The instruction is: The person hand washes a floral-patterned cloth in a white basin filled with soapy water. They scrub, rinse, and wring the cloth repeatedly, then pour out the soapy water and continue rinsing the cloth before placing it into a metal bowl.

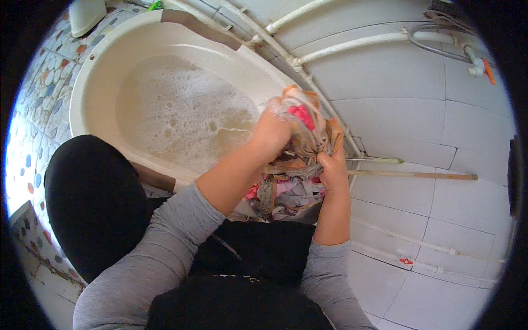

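Note:
My left hand (273, 131) grips a wet, bunched patterned cloth (303, 142) with tan, orange and pink parts, near the right end of a cream plastic tub (97, 90). Slightly lower and to the right, my right hand (333, 163) clutches the same cloth. Foamy, cloudy water (181, 111) lies in the tub, and a thin stream or splash runs left of my left hand. Below my hands, more crumpled fabric (284, 196) in grey, pink and tan is heaped close to my lap; what holds it is mostly hidden.
White pipes (284, 51) run along the tiled wall behind the tub. A wooden stick (416, 175) and a green-tipped rod (383, 160) extend right of my right hand. A tap with an orange handle (488, 71) is at the upper right. A white object (86, 16) stands at the upper left.

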`<state>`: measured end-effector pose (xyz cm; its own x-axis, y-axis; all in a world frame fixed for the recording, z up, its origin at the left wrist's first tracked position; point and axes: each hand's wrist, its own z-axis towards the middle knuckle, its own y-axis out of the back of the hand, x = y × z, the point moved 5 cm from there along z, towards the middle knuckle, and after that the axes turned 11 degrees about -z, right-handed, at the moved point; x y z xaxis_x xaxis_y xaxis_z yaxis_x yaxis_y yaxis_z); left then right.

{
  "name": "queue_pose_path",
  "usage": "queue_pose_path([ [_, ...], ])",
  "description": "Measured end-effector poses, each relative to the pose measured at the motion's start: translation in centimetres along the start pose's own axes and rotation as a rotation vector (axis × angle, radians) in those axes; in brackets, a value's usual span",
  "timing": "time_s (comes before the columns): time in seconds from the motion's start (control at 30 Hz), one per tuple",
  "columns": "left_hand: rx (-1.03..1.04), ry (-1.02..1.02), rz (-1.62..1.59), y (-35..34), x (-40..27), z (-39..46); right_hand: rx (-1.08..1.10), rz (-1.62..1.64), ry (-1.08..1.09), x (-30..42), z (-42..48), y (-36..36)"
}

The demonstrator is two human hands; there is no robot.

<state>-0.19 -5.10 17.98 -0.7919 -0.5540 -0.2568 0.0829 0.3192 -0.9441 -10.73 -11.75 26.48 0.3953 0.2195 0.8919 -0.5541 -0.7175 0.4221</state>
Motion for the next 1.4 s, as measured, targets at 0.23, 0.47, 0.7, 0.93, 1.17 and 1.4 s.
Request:
queue_pose_path([
  [0.23,-0.150,0.153,-0.609,-3.4,-2.0,-2.5,0.271,0.238,-0.066,-2.4,-1.5,-3.7],
  [0.47,-0.261,-0.028,0.157,1.3,-1.0,0.2,0.249,-0.320,-0.129,-2.3,-0.3,-6.0],
  [0.7,0.370,0.093,0.778,1.8,-5.7,1.1,0.133,0.402,-0.475,-5.9,0.7,-0.8],
  [0.93,0.530,0.043,0.324,1.0,-4.3,0.0,0.362,0.521,-0.418,-4.2,-0.7,-3.4],
  [1.17,0.478,0.132,0.429,-0.3,-3.7,-0.2,0.472,0.508,-0.379,-4.8,-1.8,-3.7],
  [1.4,0.298,0.003,0.493,0.3,-3.4,0.3,0.410,0.002,-0.283,-2.0,-1.3,-6.6],
])
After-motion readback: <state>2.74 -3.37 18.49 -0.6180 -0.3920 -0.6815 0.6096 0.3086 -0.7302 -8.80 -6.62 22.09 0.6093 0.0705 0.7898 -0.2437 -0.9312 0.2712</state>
